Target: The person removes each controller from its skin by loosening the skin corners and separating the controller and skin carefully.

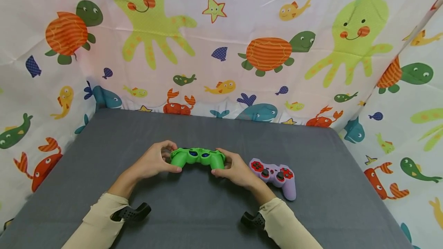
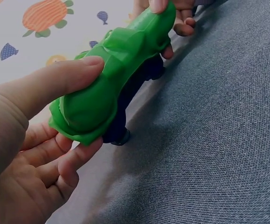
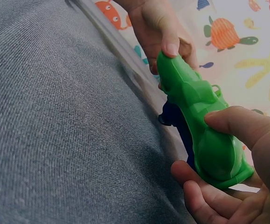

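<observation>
A game controller in a green cover (image 1: 199, 159) is held level above the grey cloth, its two grips pointing toward me. My left hand (image 1: 154, 160) grips its left end, the thumb on the green cover and the fingers bent around the other side. At the right end, my right hand (image 1: 238, 169) holds it the same way. Both wrist views show a dark blue side with knob-like parts (image 2: 121, 135) turned toward the cloth. A lilac game controller (image 1: 290, 188) with red button areas and black sticks lies on the cloth, just right of my right hand.
Grey cloth (image 1: 194, 210) covers the table. A white curtain (image 1: 242, 14) printed with sea animals stands along the back and both sides. Black bands (image 1: 133, 213) sit at both wrists, beside the cream sleeves (image 1: 98, 222).
</observation>
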Demonstrator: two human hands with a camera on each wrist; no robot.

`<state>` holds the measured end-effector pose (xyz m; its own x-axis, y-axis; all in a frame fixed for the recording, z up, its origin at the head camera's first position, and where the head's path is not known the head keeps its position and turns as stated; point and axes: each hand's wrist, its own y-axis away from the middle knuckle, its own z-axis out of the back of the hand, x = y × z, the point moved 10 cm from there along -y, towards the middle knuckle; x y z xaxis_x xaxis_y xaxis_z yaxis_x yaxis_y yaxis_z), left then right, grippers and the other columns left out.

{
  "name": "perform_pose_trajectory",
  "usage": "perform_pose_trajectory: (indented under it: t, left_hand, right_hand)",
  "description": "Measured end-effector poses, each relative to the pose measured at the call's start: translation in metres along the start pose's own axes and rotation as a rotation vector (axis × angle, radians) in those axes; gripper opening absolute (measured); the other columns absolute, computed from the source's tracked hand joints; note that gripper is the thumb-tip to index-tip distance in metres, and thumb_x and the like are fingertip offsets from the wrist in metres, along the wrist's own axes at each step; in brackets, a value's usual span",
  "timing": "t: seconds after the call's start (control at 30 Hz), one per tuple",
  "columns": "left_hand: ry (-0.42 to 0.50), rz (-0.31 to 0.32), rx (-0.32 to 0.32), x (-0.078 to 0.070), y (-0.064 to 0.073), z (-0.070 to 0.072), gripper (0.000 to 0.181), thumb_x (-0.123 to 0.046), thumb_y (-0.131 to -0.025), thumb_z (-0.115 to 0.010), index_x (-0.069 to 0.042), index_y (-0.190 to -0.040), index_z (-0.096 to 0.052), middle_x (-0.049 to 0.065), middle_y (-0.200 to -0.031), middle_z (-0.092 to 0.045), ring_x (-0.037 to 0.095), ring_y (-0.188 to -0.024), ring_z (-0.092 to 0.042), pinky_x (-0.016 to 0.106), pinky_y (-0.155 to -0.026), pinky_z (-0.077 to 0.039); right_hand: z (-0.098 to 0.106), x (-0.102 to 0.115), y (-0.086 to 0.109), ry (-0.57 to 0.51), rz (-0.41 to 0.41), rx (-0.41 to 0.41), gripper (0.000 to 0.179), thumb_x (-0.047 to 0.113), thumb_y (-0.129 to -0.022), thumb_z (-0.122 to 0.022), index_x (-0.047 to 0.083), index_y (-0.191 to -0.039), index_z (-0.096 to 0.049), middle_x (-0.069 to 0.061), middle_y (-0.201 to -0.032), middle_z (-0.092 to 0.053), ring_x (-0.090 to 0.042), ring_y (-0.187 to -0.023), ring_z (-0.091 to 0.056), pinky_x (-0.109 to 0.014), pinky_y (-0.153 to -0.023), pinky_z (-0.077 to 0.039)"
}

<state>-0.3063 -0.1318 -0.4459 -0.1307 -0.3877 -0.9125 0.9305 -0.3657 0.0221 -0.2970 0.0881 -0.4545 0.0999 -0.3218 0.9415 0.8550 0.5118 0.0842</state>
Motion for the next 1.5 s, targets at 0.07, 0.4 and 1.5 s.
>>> perform_pose_trajectory:
  t: [0.07,0.4,1.5]
  left_hand:
    - [-0.011,0.0,-0.006,-0.0006,0.0003,0.0002,0.059,-0.016,-0.073,-0.091,0.0,-0.118,-0.056,0.019,-0.12,-0.061,0.02,-0.088,-0.066,0.029,-0.07,-0.052]
    - [-0.056,-0.007,-0.034,-0.0031,0.0008,0.0011,0.05,-0.017,-0.072,-0.092,-0.002,-0.108,-0.061,0.011,-0.099,-0.062,0.021,-0.077,-0.06,0.029,-0.065,-0.05]
    - [-0.023,0.016,0.048,0.0019,-0.0002,-0.0049,0.053,-0.016,-0.079,-0.087,0.001,-0.116,-0.053,0.013,-0.101,-0.057,0.018,-0.078,-0.058,0.027,-0.065,-0.05]
  right_hand:
    - [0.0,-0.0001,0.0004,0.002,0.0,-0.002,0.081,0.009,-0.091,-0.074,0.001,-0.158,-0.029,-0.027,-0.125,-0.064,-0.012,-0.081,-0.073,-0.031,-0.073,-0.058]
    - [0.0013,-0.0012,0.0017,0.005,-0.007,-0.011,0.08,0.01,-0.091,-0.074,-0.001,-0.157,-0.03,-0.026,-0.126,-0.064,-0.014,-0.082,-0.073,-0.03,-0.072,-0.057]
    - [0.008,-0.0047,0.0034,-0.064,-0.063,-0.082,0.075,0.007,-0.085,-0.08,0.002,-0.143,-0.033,-0.024,-0.146,-0.037,-0.015,-0.089,-0.067,-0.027,-0.074,-0.051]
